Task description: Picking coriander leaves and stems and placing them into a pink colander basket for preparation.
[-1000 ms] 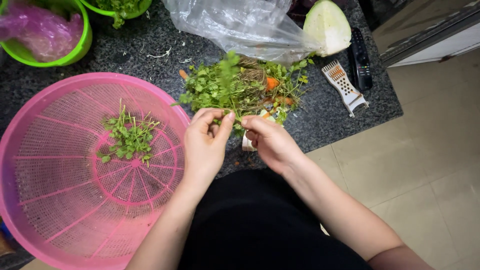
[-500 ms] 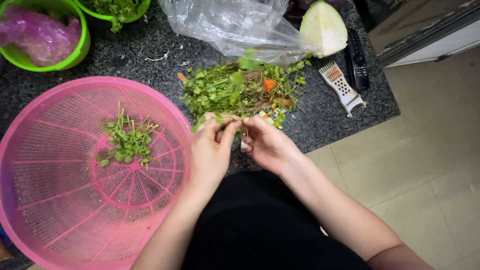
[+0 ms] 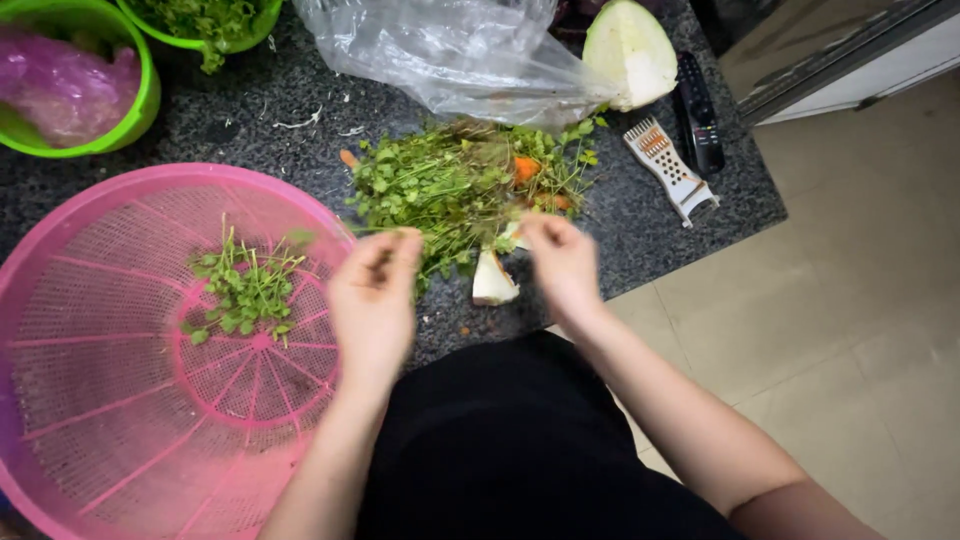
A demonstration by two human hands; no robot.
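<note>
Apart now, both hands have drifted from where they met half a second ago. From my remote seat, the left hand [image 3: 375, 292] pinches a thin green sprig [image 3: 300, 238] at the rim of the round pink plastic colander [image 3: 110, 420], fingers curled; the right hand [image 3: 562, 262] looks loosely closed (too blurred to tell on what). Just beyond lies the loose heap of leafy green herbs [image 3: 450, 185] on the dark speckled stone counter [image 3: 620, 215], a white grater [image 3: 668, 170] right, a clear plastic bag [image 3: 450, 50] farther.

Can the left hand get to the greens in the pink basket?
Probably yes. The left hand hovers at the pink basket's rim, and the greens lie uncovered close by, with nothing between them.
</note>
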